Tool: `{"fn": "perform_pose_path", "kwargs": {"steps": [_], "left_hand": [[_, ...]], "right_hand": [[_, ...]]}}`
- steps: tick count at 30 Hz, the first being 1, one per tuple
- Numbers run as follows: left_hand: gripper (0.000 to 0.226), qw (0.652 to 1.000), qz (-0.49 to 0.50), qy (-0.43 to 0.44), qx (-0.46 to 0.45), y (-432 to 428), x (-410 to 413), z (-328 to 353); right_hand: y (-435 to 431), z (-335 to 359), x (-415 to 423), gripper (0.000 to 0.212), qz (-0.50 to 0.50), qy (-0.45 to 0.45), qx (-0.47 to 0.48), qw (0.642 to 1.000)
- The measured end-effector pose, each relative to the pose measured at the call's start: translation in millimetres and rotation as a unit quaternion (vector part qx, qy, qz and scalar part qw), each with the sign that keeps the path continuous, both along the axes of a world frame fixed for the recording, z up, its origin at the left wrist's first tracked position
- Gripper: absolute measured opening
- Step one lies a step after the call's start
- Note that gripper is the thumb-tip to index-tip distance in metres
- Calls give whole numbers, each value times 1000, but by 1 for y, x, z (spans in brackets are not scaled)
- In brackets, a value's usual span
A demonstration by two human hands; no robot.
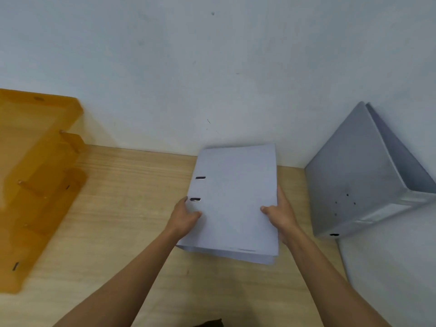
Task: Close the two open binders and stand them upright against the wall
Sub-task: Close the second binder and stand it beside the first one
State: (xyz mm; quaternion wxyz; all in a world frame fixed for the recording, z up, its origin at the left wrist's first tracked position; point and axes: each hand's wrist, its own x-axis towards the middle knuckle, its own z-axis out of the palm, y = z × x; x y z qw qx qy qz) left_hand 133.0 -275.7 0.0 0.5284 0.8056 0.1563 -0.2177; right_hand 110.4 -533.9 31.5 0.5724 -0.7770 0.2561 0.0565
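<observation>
At the centre of the frame we hold a pale lilac binder (233, 204), its cover shut, with its far end close to the white wall (212, 67) and its near end lifted a little off the wooden table (113, 208), so that it slopes down toward the wall. Our left hand (185, 219) grips the binder's left edge, thumb lying on the cover just below the lower of two dark slots, the other fingers tucked out of sight beneath. Our right hand (282, 214) clasps the right edge in the same way, thumb (266, 210) on top of the cover and fingers wrapped along the side. Both forearms run up from the lower edge of the frame to meet the binder. At the right of the frame a grey binder (358, 175) stands on the table with its covers splayed apart in a wedge, the far cover near the wall; its spine faces us, and a finger hole shows dark at the lower end of that spine. Whether it touches the wall we cannot tell. At the left of the frame an amber translucent tiered tray (35, 180) sits against the wall, blurred, well apart from both binders.
</observation>
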Motion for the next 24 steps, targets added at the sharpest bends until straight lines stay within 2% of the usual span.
{"fn": "perform_pose_path", "kwargs": {"steps": [5,7,10,14,18,20,22,24], "left_hand": [[95,998,-25,39,30,-11,-4,-17],[98,998,-28,37,39,-16,-7,-21],[97,997,-38,39,48,-21,-11,-29],[116,998,-28,52,36,-20,-7,-34],[102,998,-19,62,0,-15,1,-36],[115,998,-24,59,0,-13,5,-43],[123,998,-34,51,3,-7,6,-59],[127,997,-51,46,30,-10,3,-56]], "right_hand": [[-29,-29,-14,78,4,48,-27,998],[-38,-48,-13,79,8,74,-52,996],[-49,-80,-11,92,40,118,-107,986],[-33,-63,-9,86,118,138,-148,972],[-21,-73,-4,89,225,134,-224,939],[-13,-78,-3,93,267,145,-247,920],[-4,-81,-5,97,292,150,-249,911],[3,-86,-7,98,303,165,-210,914]]}}
